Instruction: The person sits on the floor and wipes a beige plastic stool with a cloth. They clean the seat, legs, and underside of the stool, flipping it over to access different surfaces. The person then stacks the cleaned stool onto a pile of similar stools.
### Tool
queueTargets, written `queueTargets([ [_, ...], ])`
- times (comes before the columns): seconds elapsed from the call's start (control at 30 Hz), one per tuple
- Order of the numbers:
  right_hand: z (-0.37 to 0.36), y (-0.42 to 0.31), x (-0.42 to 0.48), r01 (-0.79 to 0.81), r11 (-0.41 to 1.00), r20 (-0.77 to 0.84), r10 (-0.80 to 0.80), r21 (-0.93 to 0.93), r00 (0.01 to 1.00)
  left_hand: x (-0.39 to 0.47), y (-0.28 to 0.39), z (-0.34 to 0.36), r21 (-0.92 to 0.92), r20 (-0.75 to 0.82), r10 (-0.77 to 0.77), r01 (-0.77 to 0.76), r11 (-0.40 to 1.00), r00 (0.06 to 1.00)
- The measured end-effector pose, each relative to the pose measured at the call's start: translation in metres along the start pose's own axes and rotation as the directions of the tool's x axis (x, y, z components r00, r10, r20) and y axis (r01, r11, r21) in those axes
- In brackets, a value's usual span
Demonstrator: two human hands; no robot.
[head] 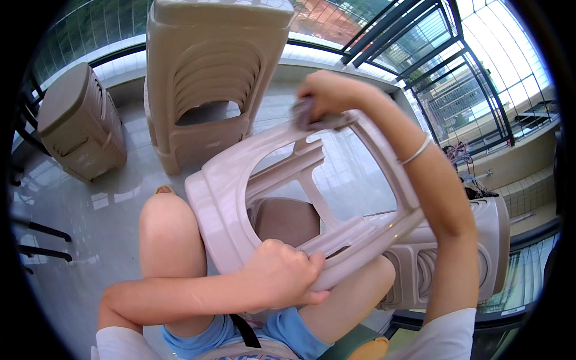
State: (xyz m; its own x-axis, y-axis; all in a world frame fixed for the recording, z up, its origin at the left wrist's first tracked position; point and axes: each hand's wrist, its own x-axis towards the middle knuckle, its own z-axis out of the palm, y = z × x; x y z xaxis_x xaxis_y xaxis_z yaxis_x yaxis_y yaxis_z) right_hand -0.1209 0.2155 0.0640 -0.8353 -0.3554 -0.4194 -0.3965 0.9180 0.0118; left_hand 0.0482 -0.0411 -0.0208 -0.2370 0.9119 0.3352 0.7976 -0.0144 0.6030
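A light pinkish-beige plastic stool (pixel 225 175) lies tipped over across my thighs, its openings showing the floor beyond. My left hand (pixel 283 272) grips the near edge of its frame, fingers curled around the plastic. At the far upper edge, my right hand (pixel 330 96) is closed on a bunched greyish cloth (pixel 303 112), which touches the stool's frame; hand and cloth are blurred. Through the round opening in the stool's side shows a brown seat-like surface (pixel 288 220) lower down.
A tall stack of beige plastic stools (pixel 216 31) stands ahead, with a shorter stack (pixel 67 121) to the left. More stools (pixel 450 265) are at my right. Black metal legs (pixel 45 229) reach in at the left. Barred windows (pixel 450 76) and a low ledge border the tiled floor (pixel 117 220).
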Motion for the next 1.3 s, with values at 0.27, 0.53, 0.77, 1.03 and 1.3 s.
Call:
queueTargets([
  [0.27, 0.055, -0.144, 0.028, 0.323, 0.920, -0.364, -0.230, 0.219, 0.903, 0.018, 0.006, -0.015, 0.081, 0.062, -0.107, 0.102, 0.991, 0.992],
  [0.53, 0.027, -0.162, -0.180, 0.405, 0.362, -0.531, 0.387, 0.839, 0.754, 0.017, -0.001, -0.022, 0.110, -0.080, -0.183, 0.191, 0.975, 0.980],
  [0.77, 0.158, -0.155, -0.333, 0.834, 0.196, -0.234, 0.969, 0.515, -0.083, 0.021, -0.018, -0.051, -0.278, -0.218, -0.286, 0.222, 0.935, 0.933],
  [1.03, 0.208, -0.189, -0.305, 0.744, 0.314, -0.215, 0.949, 0.590, -0.230, 0.015, -0.043, -0.068, -0.885, -0.170, -0.441, 0.060, 0.462, 0.881],
  [1.3, 0.194, -0.208, -0.277, 0.841, -0.091, 0.039, 0.996, 0.533, 0.083, 0.016, -0.049, -0.041, -0.952, 0.206, -0.566, 0.298, 0.074, 0.798],
])
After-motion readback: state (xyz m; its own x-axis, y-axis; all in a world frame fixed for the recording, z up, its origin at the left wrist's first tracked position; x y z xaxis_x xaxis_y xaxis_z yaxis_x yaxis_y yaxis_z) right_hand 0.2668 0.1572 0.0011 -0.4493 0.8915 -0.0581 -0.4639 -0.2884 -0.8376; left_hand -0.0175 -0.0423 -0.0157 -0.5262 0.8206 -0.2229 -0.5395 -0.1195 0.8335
